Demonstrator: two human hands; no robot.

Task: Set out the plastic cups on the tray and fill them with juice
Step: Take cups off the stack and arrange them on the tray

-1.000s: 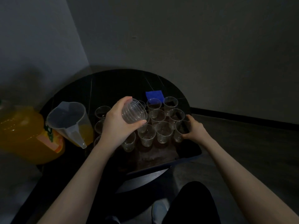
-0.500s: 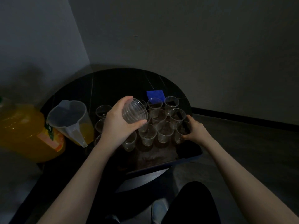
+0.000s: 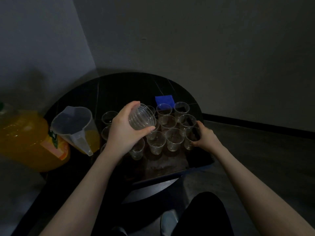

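1. Two hands work over a dark tray [image 3: 201, 165] on the round table [image 3: 119, 89].
2. Right hand [image 3: 205, 136] curls around an end cup [image 3: 191, 137], apparently seating it in its row.
3. Left hand [image 3: 123, 129] grips a tilted stack of cups [image 3: 142, 119], kept handy for dealing.
4. Beyond, empty cups fill the tray; pitcher [image 3: 75, 126] and juice jug [image 3: 29, 140] wait alongside.

We see a round dark worktop [image 3: 119, 89] pushed into the corner where two grey walls [image 3: 204, 40] meet. Toward one o'clock on it lies a small blue cloth [image 3: 164, 99], flat and partly hidden behind other things. A dark skirting strip [image 3: 255, 122] runs along the base of the wall at three o'clock, above a grey floor [image 3: 264, 159].
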